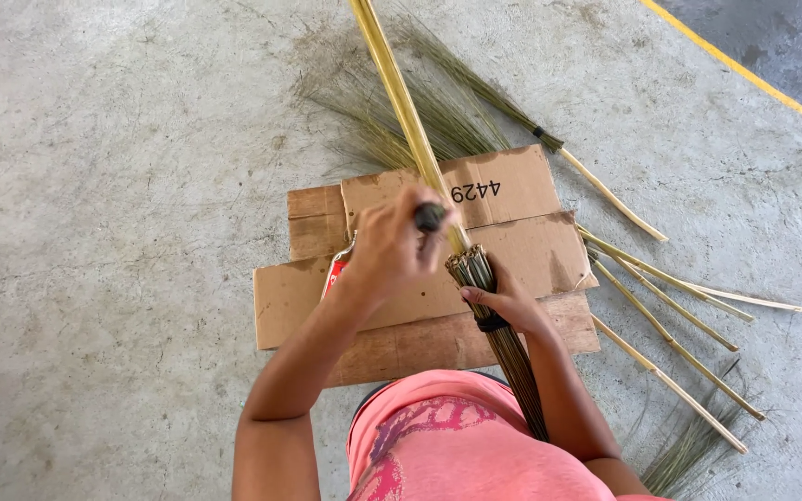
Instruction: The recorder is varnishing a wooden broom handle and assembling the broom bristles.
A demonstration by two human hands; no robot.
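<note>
Concrete floor, flattened cardboard at centre, loose grass stalks to its right. Long yellow stick runs far from the grass bundle. Right hand fingers closed round the bundle's near end; left hand fisted on a dark-handled tool at the stick.

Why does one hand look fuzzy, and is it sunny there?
Head view: the left hand is smeared by motion blur, while the right hand and the bundle of sticks look sharp; the daylight is soft and even, with no hard shadows or glare on the concrete floor.
</note>
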